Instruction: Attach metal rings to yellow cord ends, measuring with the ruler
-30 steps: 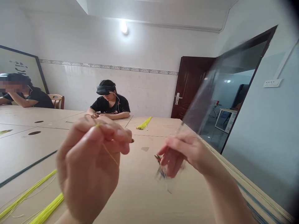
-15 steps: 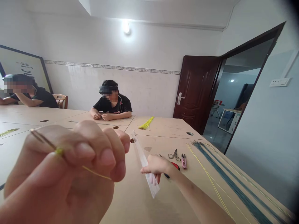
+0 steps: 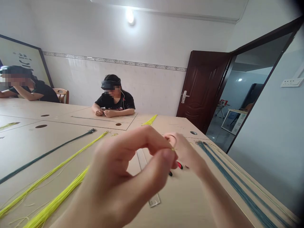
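Close to the camera, my left hand (image 3: 133, 171) pinches a yellow cord (image 3: 174, 148) between thumb and index finger. A small thin brown loop (image 3: 174, 138) rises from the pinch. Beyond those fingertips, my right hand (image 3: 185, 148) is over the table by the tools, and its fingers are mostly hidden behind the left hand. Red-and-black handles (image 3: 180, 165) of a tool poke out beneath it. A clear plastic ruler (image 3: 155, 202) lies on the table, partly covered by my left hand.
Bundles of yellow cord (image 3: 57, 207) and a dark teal bundle (image 3: 57, 144) lie to the left. More teal cords (image 3: 234, 182) run along the right edge. Across the table (image 3: 187, 202) sits a person (image 3: 115, 99); another person (image 3: 40, 90) is farther left. A brown door (image 3: 201, 88) stands open.
My right hand has let go of the ruler and moved up and right over the tools. My left hand has moved right, uncovering the cord bundles on the left.
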Demonstrator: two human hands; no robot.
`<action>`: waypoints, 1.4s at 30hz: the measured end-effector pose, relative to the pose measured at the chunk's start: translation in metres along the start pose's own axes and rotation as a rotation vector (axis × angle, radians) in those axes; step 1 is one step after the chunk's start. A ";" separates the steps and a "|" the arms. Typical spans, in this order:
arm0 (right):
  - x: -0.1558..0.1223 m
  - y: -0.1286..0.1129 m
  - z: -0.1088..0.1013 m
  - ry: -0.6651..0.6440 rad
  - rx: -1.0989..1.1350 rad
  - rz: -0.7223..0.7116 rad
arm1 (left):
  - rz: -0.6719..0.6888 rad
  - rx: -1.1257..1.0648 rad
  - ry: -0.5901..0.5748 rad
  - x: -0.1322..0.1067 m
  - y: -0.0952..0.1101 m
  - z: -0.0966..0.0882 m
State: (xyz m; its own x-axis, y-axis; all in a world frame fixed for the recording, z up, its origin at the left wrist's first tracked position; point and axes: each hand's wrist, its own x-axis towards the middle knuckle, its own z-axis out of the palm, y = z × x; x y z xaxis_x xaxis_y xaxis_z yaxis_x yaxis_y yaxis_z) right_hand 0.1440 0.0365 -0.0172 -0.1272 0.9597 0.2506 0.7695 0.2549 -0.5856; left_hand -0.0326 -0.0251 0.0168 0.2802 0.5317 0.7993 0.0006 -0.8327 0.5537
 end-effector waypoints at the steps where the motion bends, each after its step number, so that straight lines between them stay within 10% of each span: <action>1: -0.011 -0.007 -0.014 0.011 0.060 -0.034 | -0.043 0.046 -0.088 0.001 0.000 0.001; 4: -0.048 -0.027 -0.041 0.084 0.409 -0.230 | -0.066 0.147 -0.203 0.004 -0.006 0.006; 8: -0.079 -0.043 -0.046 0.171 0.327 -0.310 | -0.079 0.255 -0.221 0.003 -0.012 0.013; 19: -0.077 -0.038 -0.031 0.462 0.250 -0.574 | -0.086 0.072 -0.157 0.002 -0.010 0.005; 30: -0.081 -0.049 -0.035 0.426 0.312 -0.362 | 0.096 0.232 -0.023 -0.003 -0.006 0.015; 42: -0.085 -0.050 -0.035 0.495 0.305 -0.511 | -0.018 0.182 -0.062 -0.003 0.004 0.012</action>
State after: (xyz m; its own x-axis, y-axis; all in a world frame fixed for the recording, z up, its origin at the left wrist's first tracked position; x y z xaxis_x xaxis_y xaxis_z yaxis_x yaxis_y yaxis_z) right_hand 0.1381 -0.0618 0.0173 -0.0705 0.5679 0.8201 0.4751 0.7420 -0.4730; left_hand -0.0219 -0.0321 0.0140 0.3374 0.5410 0.7704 0.1787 -0.8403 0.5118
